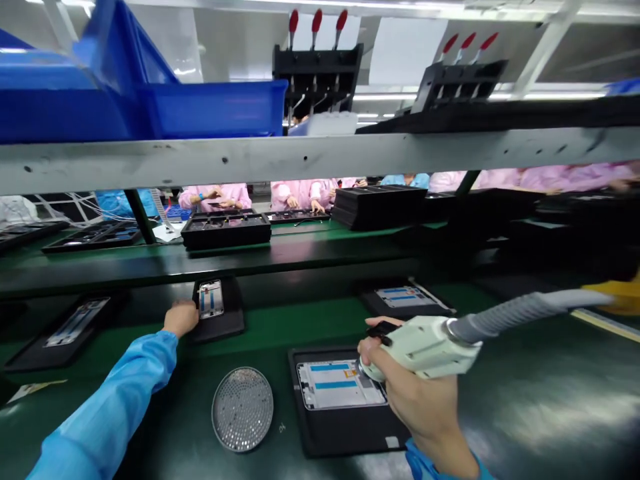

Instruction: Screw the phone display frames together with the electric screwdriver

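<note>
My right hand [425, 393] is wrapped round a pale, boxy handheld tool [425, 347] with a grey ribbed hose. The tool's nose is at the right part of a silver phone frame [320, 397] with blue strips, and my hand hides that end. This frame lies in a black tray [350, 433] on the green bench. Further forward, my left hand [181, 319] is closed at the left edge of another black tray [233, 313], which carries a similar frame [211, 298]. Between my arms sits a round metal dish [243, 410] with a dotted pattern of small holes or pieces.
More black trays with frames lie at left [40, 350] and at back right [440, 307]. A grey shelf beam [320, 152] crosses above, bearing blue bins [215, 110] and red-handled clamps [317, 60]. People in pink sleeves [300, 193] work beyond stacked trays [377, 207].
</note>
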A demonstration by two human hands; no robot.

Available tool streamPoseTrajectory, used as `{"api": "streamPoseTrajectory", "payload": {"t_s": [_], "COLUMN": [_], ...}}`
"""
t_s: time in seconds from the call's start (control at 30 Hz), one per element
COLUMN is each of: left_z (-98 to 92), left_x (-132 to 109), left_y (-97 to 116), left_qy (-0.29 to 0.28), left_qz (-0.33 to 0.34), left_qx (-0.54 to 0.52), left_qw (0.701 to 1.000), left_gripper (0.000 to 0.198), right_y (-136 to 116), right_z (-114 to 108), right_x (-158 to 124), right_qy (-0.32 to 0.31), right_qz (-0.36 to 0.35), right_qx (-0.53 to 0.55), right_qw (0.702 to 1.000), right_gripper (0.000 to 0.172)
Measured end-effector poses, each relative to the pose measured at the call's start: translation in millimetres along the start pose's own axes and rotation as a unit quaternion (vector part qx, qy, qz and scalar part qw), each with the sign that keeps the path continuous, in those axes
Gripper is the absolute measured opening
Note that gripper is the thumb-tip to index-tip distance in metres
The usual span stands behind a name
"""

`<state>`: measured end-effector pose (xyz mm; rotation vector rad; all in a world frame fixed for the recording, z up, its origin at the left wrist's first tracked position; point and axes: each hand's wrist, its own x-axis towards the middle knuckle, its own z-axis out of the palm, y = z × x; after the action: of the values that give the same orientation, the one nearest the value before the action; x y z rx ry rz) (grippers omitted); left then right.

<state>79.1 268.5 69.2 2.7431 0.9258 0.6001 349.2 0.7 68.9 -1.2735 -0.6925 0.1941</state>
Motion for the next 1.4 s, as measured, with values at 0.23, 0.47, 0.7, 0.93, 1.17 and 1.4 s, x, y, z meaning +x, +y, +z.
{"api": "streamPoseTrajectory", "payload": {"t_s": [0.23,0.47,0.7,0.93,1.17,1.4], "left_z": [73.7,116.3,126.5,128.5,122.5,134.9], "left_x": [-37,-86,-83,-102,-113,-81], "left_y": [109,194,200,206,218,222], "left_qy": [-0.098,-0.169,-0.191,-0.193,-0.178,-0.145], "left_qz": [0.162,0.298,0.289,0.293,0.288,0.232], "left_qx": [0.084,0.112,0.143,0.137,0.095,0.095], "left_qw": [0.978,0.933,0.927,0.926,0.936,0.957], "left_gripper": [0.018,0.01,0.011,0.011,0.021,0.042], "right_y": [9,5,1,-1,-7,-6], "right_z": [3,0,-5,-3,-3,-3], "right_x": [4,3,5,5,4,8], "right_qy": [0.014,-0.005,-0.017,-0.039,-0.037,-0.067], "right_qz": [-0.001,-0.006,-0.017,-0.008,0.001,0.036], "right_qx": [0.001,-0.003,-0.004,-0.02,-0.061,-0.086], "right_qw": [1.0,1.0,1.0,0.999,0.997,0.993], "right_gripper": [0.027,0.026,0.021,0.018,0.019,0.019]}}
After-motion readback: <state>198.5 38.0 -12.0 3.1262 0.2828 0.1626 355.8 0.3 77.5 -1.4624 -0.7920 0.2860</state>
